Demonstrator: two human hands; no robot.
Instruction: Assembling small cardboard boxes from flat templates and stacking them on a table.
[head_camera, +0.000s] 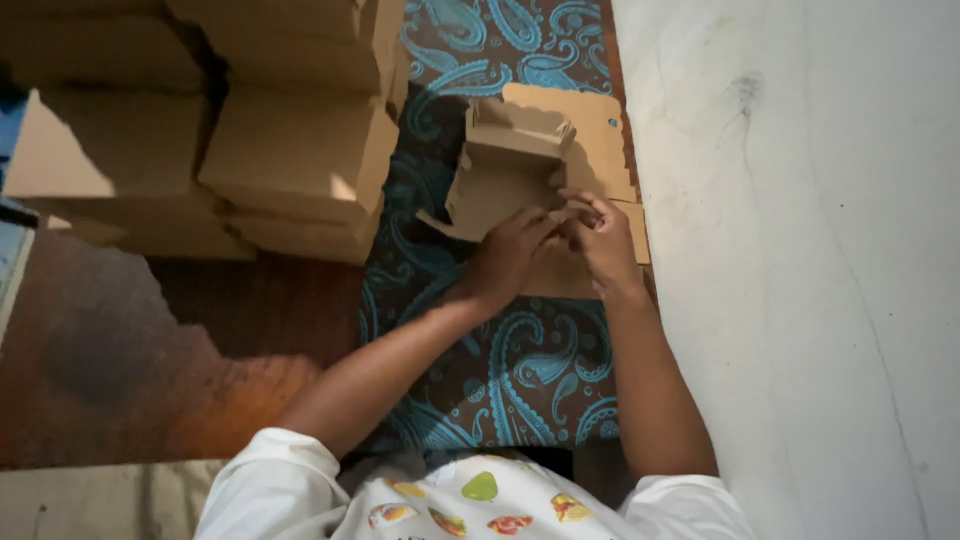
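While both hands meet at the near edge of a half-folded cardboard box, about midway through shaping it, judging by what stands and what lies flat. Left hand and right hand close together, fingertips touching, pinching a front flap of the box. Far wall and side walls already upright, forming a shallow tray; scalloped lid panel lying open behind and to the right, with a small round hole near its corner; front edge and closing of the lid not yet done. Box resting on a dark cloth patterned with turquoise paisley swirls, spread over the floor. Plain brown card, matte, thin, creased along scored lines, wavy cut on the lid's edge. To the left, a tall stack of finished boxes of the same brown card, flat-topped and squared. To the right, pale marble-like floor, smooth, faintly veined. Lower left, reddish-brown wooden boards, glossy.
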